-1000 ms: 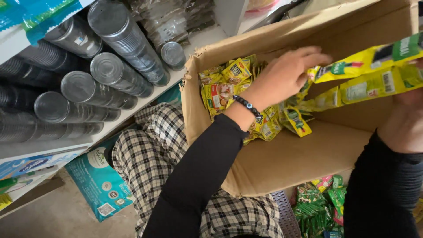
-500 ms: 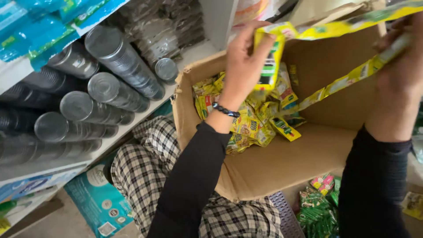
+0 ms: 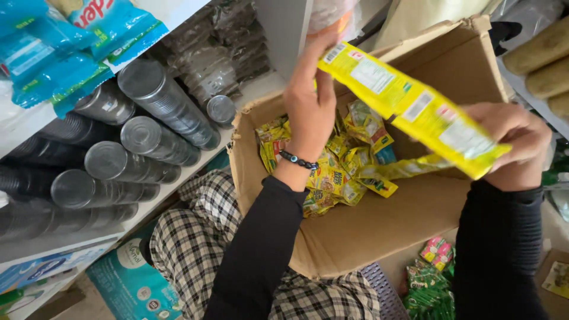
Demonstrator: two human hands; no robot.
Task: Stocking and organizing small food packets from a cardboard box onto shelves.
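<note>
Both hands hold a yellow strip of sachets [image 3: 409, 106] above the open cardboard box [image 3: 379, 231]. The left hand [image 3: 311, 109] pinches its far end with its fingers; the right hand [image 3: 512, 142] has its fingers curled around the near end. Loose yellow sachets [image 3: 332, 172] fill the box's far left corner. Stacked cans [image 3: 142, 136] line the shelf to the left.

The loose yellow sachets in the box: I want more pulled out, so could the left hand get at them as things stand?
Probably yes. The loose yellow sachets lie in the open cardboard box, uncovered, just below the left hand. But that hand grips one end of the yellow sachet strip, so it isn't free.
</note>
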